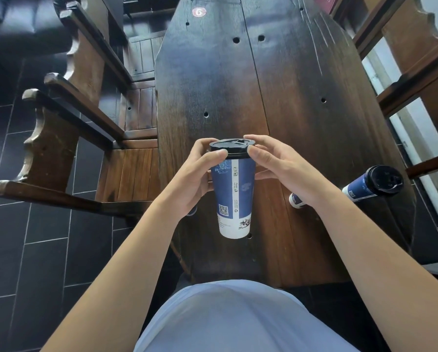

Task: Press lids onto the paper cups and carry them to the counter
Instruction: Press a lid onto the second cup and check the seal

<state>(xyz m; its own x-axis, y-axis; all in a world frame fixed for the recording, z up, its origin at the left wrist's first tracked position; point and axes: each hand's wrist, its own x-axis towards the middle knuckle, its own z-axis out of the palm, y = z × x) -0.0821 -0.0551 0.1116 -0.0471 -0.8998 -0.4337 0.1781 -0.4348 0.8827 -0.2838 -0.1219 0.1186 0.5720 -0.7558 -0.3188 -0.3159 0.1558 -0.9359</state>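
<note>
Both hands meet at the top of one paper cup (231, 196) in the head view. The left hand (195, 179) curls round the cup's left side, its thumb lying on the rim of the black lid (230, 148) and its fingers wrapped over the far left edge. The right hand (280, 166) comes in from the right, thumb tip on the lid's near right rim, fingers arched over the far right edge; whether its lower fingers touch the cup wall cannot be told.

This blue and white cup stands upright between the two hands, over the near part of a long dark wooden table (276, 97). Its white base shows below the hands, and a code square is printed on its near face. The lid sits on the cup's mouth, tilted a little toward the far side.

Right of the right wrist, a second cup with a black lid (372, 185) stands on the table. Another cup base (297, 199) shows just beside the right wrist, mostly hidden.

A round sticker marked 6 (199, 12) lies at the table's far end. Heavy wooden benches (86, 118) flank the table on the left, over a floor of dark tiles (22, 237). More wooden framing (415, 59) stands to the right.
</note>
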